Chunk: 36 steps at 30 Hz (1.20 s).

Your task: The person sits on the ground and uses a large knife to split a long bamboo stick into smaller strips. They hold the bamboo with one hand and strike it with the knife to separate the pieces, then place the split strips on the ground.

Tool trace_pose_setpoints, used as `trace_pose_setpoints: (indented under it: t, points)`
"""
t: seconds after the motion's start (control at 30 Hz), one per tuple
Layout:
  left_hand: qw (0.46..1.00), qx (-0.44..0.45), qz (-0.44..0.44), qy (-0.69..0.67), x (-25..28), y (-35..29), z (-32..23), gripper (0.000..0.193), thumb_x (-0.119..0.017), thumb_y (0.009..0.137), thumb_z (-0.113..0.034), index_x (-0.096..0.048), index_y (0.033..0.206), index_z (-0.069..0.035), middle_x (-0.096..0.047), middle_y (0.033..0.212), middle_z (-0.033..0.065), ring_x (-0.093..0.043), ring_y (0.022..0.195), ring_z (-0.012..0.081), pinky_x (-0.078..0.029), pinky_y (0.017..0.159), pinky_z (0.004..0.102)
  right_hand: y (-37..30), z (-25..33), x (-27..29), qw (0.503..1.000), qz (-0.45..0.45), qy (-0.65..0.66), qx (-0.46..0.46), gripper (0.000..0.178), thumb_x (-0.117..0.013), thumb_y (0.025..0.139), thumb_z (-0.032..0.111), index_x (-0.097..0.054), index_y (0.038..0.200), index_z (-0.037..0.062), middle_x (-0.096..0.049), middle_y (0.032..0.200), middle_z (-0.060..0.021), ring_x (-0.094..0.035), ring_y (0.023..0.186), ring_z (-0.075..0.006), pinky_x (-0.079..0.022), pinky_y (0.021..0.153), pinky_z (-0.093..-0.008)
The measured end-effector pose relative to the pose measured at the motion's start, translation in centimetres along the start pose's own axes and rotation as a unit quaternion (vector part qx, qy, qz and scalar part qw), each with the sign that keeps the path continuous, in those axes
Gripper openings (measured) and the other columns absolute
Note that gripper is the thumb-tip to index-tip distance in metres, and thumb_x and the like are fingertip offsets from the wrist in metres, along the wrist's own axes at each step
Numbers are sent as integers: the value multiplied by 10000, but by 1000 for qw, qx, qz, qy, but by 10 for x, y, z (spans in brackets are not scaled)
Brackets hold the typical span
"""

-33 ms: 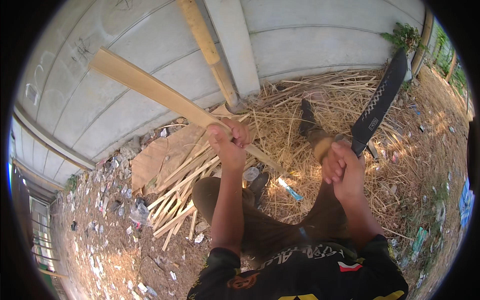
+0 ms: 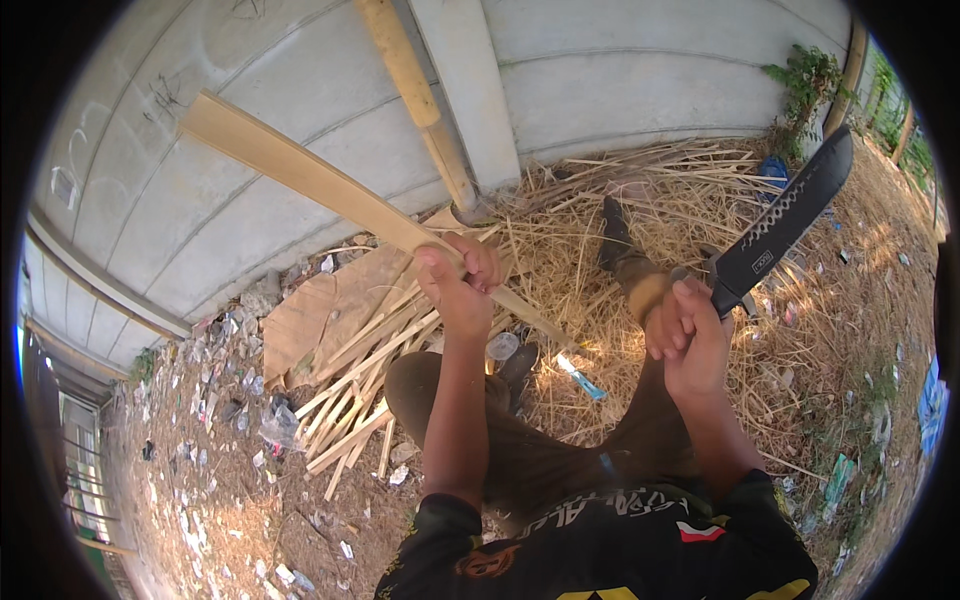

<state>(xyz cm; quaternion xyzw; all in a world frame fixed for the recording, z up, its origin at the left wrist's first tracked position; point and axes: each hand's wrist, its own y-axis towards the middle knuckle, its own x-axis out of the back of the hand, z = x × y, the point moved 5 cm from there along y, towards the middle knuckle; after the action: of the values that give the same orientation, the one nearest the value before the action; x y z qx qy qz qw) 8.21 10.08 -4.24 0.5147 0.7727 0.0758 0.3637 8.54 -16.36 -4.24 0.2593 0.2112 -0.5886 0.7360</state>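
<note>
My left hand (image 2: 460,287) is closed around a long, flat strip of split bamboo (image 2: 310,180). The wide end of the strip points up and left toward the wall; its narrower end slants down over the shavings between my legs. In my right hand (image 2: 690,335) is a black-bladed machete (image 2: 785,215) with a row of cut-outs along its blade. Its blade points up and to the right, well apart from the bamboo. My fingers hide most of its handle.
Cut bamboo strips (image 2: 345,430) lie heaped by my left knee, beside a flat brown sheet (image 2: 300,325). Pale shavings (image 2: 560,265) cover the ground ahead. A bamboo pole (image 2: 415,95) leans on the concrete wall (image 2: 640,75). A blue-and-white object (image 2: 580,378) lies between my legs.
The machete blade has tipped over to the right, its tip now farther right and slightly lower. My left hand and the bamboo strip have hardly moved.
</note>
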Motion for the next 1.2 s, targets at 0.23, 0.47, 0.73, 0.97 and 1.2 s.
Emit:
trace_pose_setpoints:
  t: [0.23,0.47,0.73,0.97,1.2]
  points:
    - [1000,-16,16,-2,-10,5,4,670,-362,912,-740,-370,693,-107,-241,496,-17,-214,413,111,-187,407,280,-99,-153,54,784,35,-67,-617,386,-625,877,132,-355,601,139,-338,480,23,-338,361,-103,-302,366,-307]
    - [998,-11,-66,0,8,1,-3,680,-377,897,-753,-368,687,-107,-239,503,-19,-212,408,112,-181,397,277,-21,-7,-9,983,82,-87,-142,362,-601,908,132,-391,614,127,-391,485,8,-383,368,-101,-324,371,-291]
    - [998,-14,-24,-50,4,5,9,656,-424,926,-689,-405,733,-63,-305,563,-10,-262,441,96,-209,417,272,-96,-185,57,817,24,-45,-575,365,-611,880,132,-373,604,137,-346,474,16,-332,350,-125,-312,375,-354]
    - [995,3,-96,-4,20,7,4,689,-378,883,-773,-367,697,-110,-249,539,-22,-210,432,107,-168,428,269,-18,-40,-1,967,86,-75,-227,346,-598,890,132,-395,611,125,-390,479,12,-378,363,-99,-343,378,-289]
    - [997,-12,-73,-37,10,12,9,672,-406,925,-703,-413,731,-59,-274,536,-17,-248,435,104,-191,414,271,-43,-107,25,992,-95,69,-45,395,-541,910,135,-338,572,153,-323,460,8,-325,369,-126,-328,404,-314]
